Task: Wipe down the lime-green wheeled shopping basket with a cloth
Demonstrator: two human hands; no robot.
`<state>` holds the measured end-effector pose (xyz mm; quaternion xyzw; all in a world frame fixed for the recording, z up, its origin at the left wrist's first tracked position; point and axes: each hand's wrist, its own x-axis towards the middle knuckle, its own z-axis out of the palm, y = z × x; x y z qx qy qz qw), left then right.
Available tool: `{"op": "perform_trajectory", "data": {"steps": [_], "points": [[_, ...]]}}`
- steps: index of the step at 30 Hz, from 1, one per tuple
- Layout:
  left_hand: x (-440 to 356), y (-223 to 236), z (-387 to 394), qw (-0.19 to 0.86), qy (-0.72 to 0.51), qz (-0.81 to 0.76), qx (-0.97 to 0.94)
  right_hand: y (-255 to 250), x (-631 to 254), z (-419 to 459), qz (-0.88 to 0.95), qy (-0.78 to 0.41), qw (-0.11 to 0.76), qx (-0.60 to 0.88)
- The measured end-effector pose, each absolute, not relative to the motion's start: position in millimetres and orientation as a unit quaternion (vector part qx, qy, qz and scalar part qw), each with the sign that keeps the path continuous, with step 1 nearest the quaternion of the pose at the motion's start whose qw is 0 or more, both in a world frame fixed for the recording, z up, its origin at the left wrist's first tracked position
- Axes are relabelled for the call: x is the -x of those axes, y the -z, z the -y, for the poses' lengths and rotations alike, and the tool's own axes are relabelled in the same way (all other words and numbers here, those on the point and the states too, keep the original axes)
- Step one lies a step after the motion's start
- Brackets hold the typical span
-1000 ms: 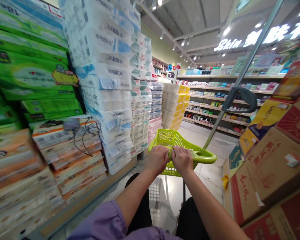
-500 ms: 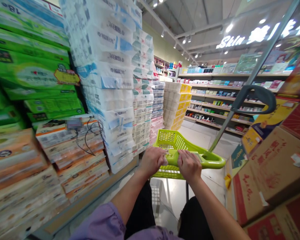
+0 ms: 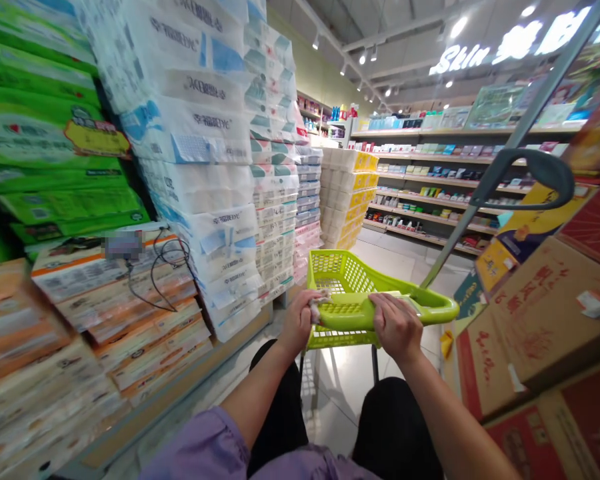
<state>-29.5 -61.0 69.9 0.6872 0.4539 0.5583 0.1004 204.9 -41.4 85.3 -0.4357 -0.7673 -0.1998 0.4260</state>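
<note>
A lime-green shopping cart [image 3: 326, 338] stands in front of me, its mesh basket open at the top. Closed at the left end of the cart handle [image 3: 347, 313], my left hand [image 3: 297, 325] has a crumpled whitish tissue [image 3: 317, 304] in its fingers, pressed against the handle. My right hand [image 3: 396, 328] is wrapped round the handle farther right, near its right end. A bare stretch of green handle shows between the two hands. From the cart's right side rises a slanted grey metal pole [image 3: 457, 230] with a dark grey loop [image 3: 533, 177] on it.
Tall stacks of wrapped tissue rolls [image 3: 205, 147] and green packs [image 3: 45, 140] line the left. A small device [image 3: 124, 245] with a black cable lies on orange-striped packs. Cardboard cartons [image 3: 555, 313] are piled at right. Stocked shelves [image 3: 430, 177] stand ahead.
My hands have moved apart along the handle: the left to its left end with the tissue, the right farther right. More of the handle shows between them. The view has shifted slightly.
</note>
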Motion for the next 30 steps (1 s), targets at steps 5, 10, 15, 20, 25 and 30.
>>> {"op": "perform_trajectory", "data": {"steps": [5, 10, 15, 20, 25, 30], "points": [[13.3, -73.4, 66.9, 0.068, -0.543, -0.351, -0.76, -89.8, -217.3, 37.9, 0.777, 0.181, 0.41, 0.442], [3.2, -77.7, 44.6, 0.111, -0.533, -0.345, -0.765, -94.5, -245.3, 28.7, 0.796, 0.178, 0.407, 0.411], [-18.0, -74.1, 35.1, 0.161, -0.543, -0.366, -0.738, -101.1, -227.7, 41.7, 0.78, 0.207, 0.402, 0.433], [-35.0, -57.5, 28.8, 0.133, -0.532, -0.311, -0.776, -95.5, -189.1, 62.8, 0.767, 0.215, 0.379, 0.471], [-36.2, -36.3, -21.2, 0.145, -0.525, -0.412, -0.731, -92.8, -209.6, 62.9, 0.789, 0.224, 0.368, 0.438], [-55.0, -36.1, -45.4, 0.111, -0.401, -0.425, -0.804, -88.1, -268.4, 57.1, 0.812, 0.173, 0.383, 0.405]]}}
